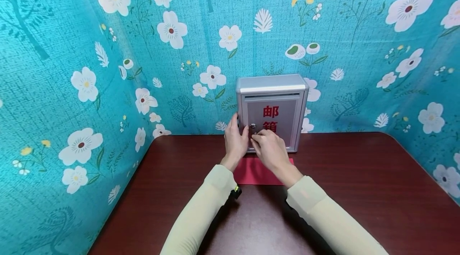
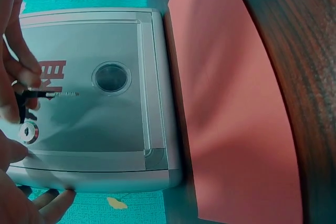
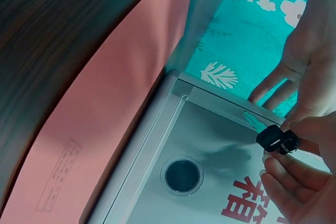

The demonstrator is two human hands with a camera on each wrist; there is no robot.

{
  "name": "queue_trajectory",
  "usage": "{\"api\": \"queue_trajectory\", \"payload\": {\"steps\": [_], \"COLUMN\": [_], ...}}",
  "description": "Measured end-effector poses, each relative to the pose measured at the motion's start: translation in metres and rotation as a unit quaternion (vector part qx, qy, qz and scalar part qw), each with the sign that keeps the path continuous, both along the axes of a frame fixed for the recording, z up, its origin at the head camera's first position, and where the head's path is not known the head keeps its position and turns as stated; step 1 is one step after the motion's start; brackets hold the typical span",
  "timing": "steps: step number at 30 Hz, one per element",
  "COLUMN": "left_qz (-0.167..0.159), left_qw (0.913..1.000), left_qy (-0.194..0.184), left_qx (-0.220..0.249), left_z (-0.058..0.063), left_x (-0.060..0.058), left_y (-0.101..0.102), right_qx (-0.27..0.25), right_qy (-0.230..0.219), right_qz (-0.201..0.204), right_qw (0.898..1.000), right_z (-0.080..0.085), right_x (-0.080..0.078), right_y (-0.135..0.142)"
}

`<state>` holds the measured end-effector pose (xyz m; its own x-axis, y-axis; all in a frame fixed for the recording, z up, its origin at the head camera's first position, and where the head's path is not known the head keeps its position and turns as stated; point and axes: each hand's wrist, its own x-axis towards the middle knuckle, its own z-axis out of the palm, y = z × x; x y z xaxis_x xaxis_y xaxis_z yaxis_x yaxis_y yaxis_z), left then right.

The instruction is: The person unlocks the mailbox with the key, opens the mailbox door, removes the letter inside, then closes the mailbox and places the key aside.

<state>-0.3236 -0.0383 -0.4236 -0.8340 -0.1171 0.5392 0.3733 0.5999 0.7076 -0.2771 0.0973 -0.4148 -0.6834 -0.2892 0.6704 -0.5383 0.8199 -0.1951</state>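
A silver mailbox [image 1: 271,121] with red characters stands upright at the back of the table. Against its left side rest the straight fingers of my left hand [image 1: 235,143], the thumb near the front edge. My right hand [image 1: 270,149] is in front of the door, pinching small keys [image 3: 270,138] with black heads. One key's metal blade sticks out free from the fingers, toward the bottom of the box. Close by the keys, the round lock [image 2: 28,132] shows a bare keyhole in the left wrist view. Lower on the door is a round window [image 2: 111,77].
A red envelope [image 1: 256,173] with a small printed patch lies flat on the dark wooden table [image 1: 352,175], right before the mailbox. Blue flowered cloth [image 1: 201,47] hangs close behind the box and along the table's left side.
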Motion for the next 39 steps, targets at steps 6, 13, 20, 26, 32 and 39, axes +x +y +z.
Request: {"api": "queue_trajectory", "payload": {"steps": [6, 13, 20, 26, 32, 39], "left_qz": [0.001, -0.004, -0.01, -0.01, -0.011, -0.014], "left_qw": [1.0, 1.0, 0.9998, 0.9999, 0.9998, 0.9998], "left_qy": [0.003, -0.007, -0.013, -0.013, -0.016, -0.014], "left_qx": [-0.009, -0.005, -0.005, -0.005, -0.005, -0.003], "left_z": [-0.001, -0.002, -0.001, 0.0, 0.0, 0.003], "left_x": [0.001, 0.003, 0.001, 0.0, 0.002, 0.002], "left_y": [0.0, -0.002, -0.002, -0.002, -0.003, -0.002], "right_qx": [0.004, 0.019, 0.011, 0.019, 0.043, 0.068], "right_qy": [-0.005, -0.036, -0.09, -0.122, -0.154, -0.201], "right_qz": [-0.001, -0.01, -0.026, -0.04, -0.048, -0.057], "right_qw": [1.0, 0.999, 0.995, 0.991, 0.986, 0.976], "right_z": [0.002, 0.002, -0.006, -0.017, -0.023, -0.03], "right_x": [0.008, 0.019, 0.024, 0.022, 0.021, 0.016], "right_y": [0.012, 0.036, 0.071, 0.099, 0.12, 0.134]}}
